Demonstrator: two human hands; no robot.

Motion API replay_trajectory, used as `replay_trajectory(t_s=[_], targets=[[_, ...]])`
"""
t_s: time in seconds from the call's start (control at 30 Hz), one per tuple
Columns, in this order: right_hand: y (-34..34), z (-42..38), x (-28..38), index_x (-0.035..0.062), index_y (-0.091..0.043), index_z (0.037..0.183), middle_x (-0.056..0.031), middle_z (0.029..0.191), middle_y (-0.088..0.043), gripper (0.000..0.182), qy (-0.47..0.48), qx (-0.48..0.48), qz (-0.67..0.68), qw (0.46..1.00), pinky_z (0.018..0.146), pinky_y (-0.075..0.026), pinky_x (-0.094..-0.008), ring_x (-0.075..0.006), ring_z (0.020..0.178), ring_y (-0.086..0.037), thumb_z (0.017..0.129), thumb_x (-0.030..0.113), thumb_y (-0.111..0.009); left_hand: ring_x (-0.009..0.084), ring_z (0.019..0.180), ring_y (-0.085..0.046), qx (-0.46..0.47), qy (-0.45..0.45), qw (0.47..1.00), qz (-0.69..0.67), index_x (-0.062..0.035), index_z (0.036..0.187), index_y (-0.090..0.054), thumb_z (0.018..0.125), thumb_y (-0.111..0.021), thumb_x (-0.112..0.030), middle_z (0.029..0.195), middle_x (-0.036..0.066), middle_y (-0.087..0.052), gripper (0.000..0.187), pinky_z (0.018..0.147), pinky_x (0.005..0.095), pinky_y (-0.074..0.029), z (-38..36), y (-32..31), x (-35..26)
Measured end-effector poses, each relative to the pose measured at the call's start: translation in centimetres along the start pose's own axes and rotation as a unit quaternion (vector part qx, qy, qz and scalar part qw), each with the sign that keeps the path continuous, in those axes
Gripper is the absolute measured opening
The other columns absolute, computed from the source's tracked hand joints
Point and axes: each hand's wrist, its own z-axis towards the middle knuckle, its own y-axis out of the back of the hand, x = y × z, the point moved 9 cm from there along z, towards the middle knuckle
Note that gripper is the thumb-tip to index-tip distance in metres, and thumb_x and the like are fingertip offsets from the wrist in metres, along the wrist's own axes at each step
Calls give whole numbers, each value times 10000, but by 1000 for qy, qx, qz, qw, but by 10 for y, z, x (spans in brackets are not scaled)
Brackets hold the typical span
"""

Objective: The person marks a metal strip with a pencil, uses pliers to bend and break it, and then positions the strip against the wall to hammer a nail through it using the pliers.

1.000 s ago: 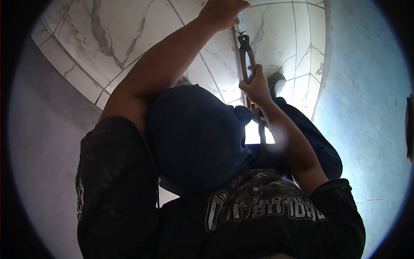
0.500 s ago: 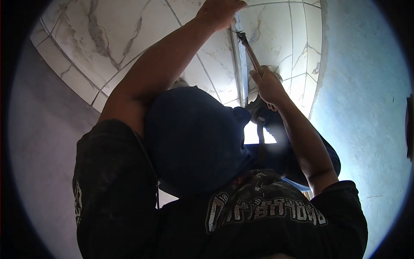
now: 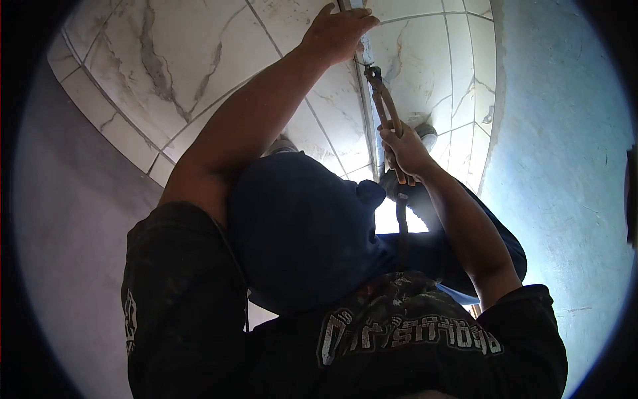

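Observation:
My left hand [image 3: 335,34] lies over a long, narrow metal bar [image 3: 373,126], its fingers hooked across the top and gripping it. Just below that hand, a thin dark wire [image 3: 362,63] shows at the bar. My right hand [image 3: 407,149] is wrapped round a pair of pincers [image 3: 385,100] with rusty brown handles. The handles stand slightly apart. The jaws meet the bar near the wire; whether they bite on it is too small to tell.
White marbled tiles [image 3: 199,60] with dark grout cover the floor. A pale blue wall [image 3: 565,166] rises on the right and a grey wall [image 3: 73,213] on the left. My blue-clad knee [image 3: 299,233] fills the middle, hiding part of the floor.
The pincers' handles have spread from close together to apart. My right hand has shifted slightly down, and the left hand's fingers have spread along the bar.

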Motion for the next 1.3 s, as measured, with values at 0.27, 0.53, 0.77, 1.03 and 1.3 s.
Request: replay_trajectory(t_s=[0.27,0.53,0.77,1.03,1.3], targets=[[-4,14,-16,37,-545,1185,16,647,-511,286,31,-49,-16,998,466,-421,-270,-76,489,-472,1007,259,-576,141,1358,-505,-1,1,1000,-14,-253,1392,-540,840,-776,-240,1460,-27,-552,600,1140,476,-373,1,-4,6],[-8,-2,1,41,-510,1247,9,748,-504,345,-39,132,220,966,498,-442,-251,-80,554,-487,1030,308,-543,146,1350,-513,-51,-25,998,-17,-250,1382,-551,823,-788,-248,1449,-24,-560,607,1138,477,-373,2,-8,7],[6,-14,25,-20,-476,1329,10,758,-530,499,-62,55,-43,996,537,-513,-248,-81,560,-541,991,321,-612,153,1358,-507,-39,-15,999,-16,-247,1389,-547,816,-795,-236,1452,-19,-557,625,1143,474,-370,1,-6,6],[10,-2,15,-25,-437,1365,-11,725,-511,569,13,258,219,941,470,-499,-249,-88,542,-562,879,201,-629,166,1357,-509,-26,-11,999,-15,-239,1384,-551,824,-793,-217,1453,-12,-557,611,1131,465,-381,3,-8,6],[28,-26,52,-49,-488,1210,-280,1026,-644,418,77,-173,-464,865,819,-525,-501,-422,919,-665,956,272,-573,205,1415,-442,15,-27,999,-11,-171,1434,-491,902,-656,-146,1531,51,-469,558,1178,493,-292,8,-14,4]])
